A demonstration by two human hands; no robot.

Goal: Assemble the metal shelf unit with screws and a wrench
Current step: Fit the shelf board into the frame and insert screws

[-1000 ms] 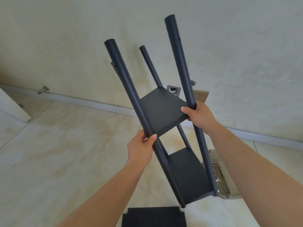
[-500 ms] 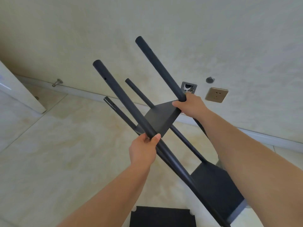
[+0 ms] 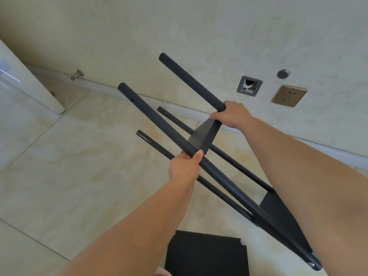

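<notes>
A black metal shelf unit point(image 3: 205, 134) with several round posts and two flat shelves hangs tilted in the air, its free post ends pointing up-left. My left hand point(image 3: 184, 168) grips the near thick post at its middle. My right hand point(image 3: 232, 115) grips the far upper post beside the upper shelf panel. The lower shelf point(image 3: 282, 220) sits at the bottom right, partly hidden by my right forearm. No screws or wrench are in sight.
A loose black panel point(image 3: 207, 253) lies on the tiled floor below my arms. The wall behind carries a socket point(image 3: 289, 96), an open wall box point(image 3: 249, 86) and a round cap point(image 3: 283, 73). A white door point(image 3: 23, 84) and a doorstop point(image 3: 77, 74) are at left.
The shelf unit has tipped over further toward the left, its posts swinging from nearly upright to a low slant. Both hands kept their grips and moved with it.
</notes>
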